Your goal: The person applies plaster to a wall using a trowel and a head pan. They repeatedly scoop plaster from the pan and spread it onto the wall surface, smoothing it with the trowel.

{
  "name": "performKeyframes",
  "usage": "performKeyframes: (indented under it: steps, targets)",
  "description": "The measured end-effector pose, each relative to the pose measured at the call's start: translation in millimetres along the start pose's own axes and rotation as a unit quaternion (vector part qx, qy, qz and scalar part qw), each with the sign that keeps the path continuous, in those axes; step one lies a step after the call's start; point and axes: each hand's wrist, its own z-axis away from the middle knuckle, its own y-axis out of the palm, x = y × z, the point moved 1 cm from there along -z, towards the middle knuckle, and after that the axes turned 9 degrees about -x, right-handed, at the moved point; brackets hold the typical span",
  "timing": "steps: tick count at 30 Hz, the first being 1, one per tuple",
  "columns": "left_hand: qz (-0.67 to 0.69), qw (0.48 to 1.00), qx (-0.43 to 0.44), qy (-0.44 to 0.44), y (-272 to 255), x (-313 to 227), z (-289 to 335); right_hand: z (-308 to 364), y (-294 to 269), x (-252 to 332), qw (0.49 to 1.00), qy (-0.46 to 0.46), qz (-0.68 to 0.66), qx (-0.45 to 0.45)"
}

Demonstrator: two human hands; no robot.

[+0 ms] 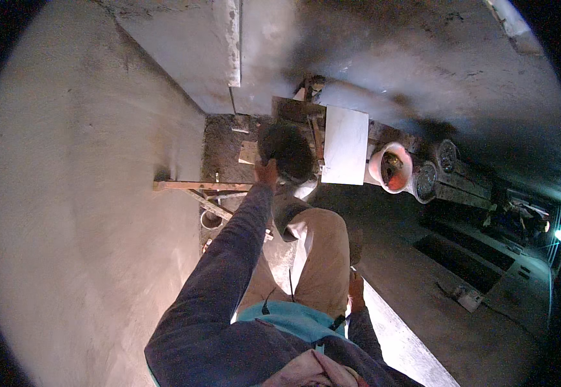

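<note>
White board [346, 147]: our landmark, four edges seen, its near edge bordering dark floor [383, 222]. Dark round thing [287, 153]: just left of the board, our left hand [266, 173] closed on its near rim. Open room: floor nearer us than the board and off to its right. Trestle [206, 186]: left of the board, its far end close to the left wall [87, 206]. Buckets [374, 166]: right of the board. Hard to make out: the round thing's kind, all dark blur; our right hand [356, 290], nearer us than the board, partly hidden, its grip we cannot tell; any lettering on the buckets, too dim to read
</note>
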Motion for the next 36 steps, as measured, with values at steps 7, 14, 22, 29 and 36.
performKeyframes:
  steps: [7, 14, 22, 29, 36]
  targets:
    - [-0.064, 0.984, -0.153, 0.058, -197, 5, 38, -19, 17, -18, 0.987, -0.093, 0.107, -0.075]
    - [-0.210, 0.955, -0.192, 0.081, -392, -22, 82, -100, -63, 75, 0.942, 0.145, -0.294, -0.074]
    - [-0.076, 0.976, -0.180, 0.100, -486, -121, 200, -108, -126, 393, 0.877, -0.444, 0.054, 0.177]
    - [0.036, 0.978, -0.157, 0.133, -459, -202, 256, -38, 33, 510, 0.780, -0.604, 0.115, 0.120]
    - [0.130, 0.957, -0.193, 0.174, -418, -238, 271, -63, -35, 483, 0.806, -0.495, 0.044, 0.323]
